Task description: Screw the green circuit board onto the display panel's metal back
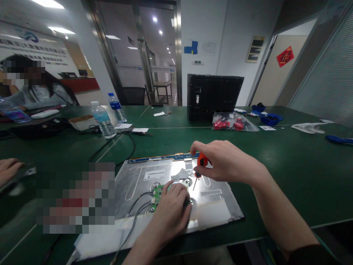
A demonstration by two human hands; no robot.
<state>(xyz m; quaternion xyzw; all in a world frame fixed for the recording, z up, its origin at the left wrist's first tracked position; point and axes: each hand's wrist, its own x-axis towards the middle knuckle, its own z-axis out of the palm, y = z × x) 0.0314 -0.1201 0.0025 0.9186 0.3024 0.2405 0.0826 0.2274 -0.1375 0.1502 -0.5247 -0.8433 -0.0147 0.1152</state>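
Note:
A flat metal display panel lies back-up on the green table in front of me. My left hand rests fingers curled on a small green circuit board near the panel's middle, with grey cables leading off it. My right hand is closed around a red-handled screwdriver, its thin tip pointing down at the panel's metal back.
Two water bottles stand at the back left beside a small box. A black monitor case and a clear bag of red parts sit at the back. A person sits at the far left; another hand shows at the left edge.

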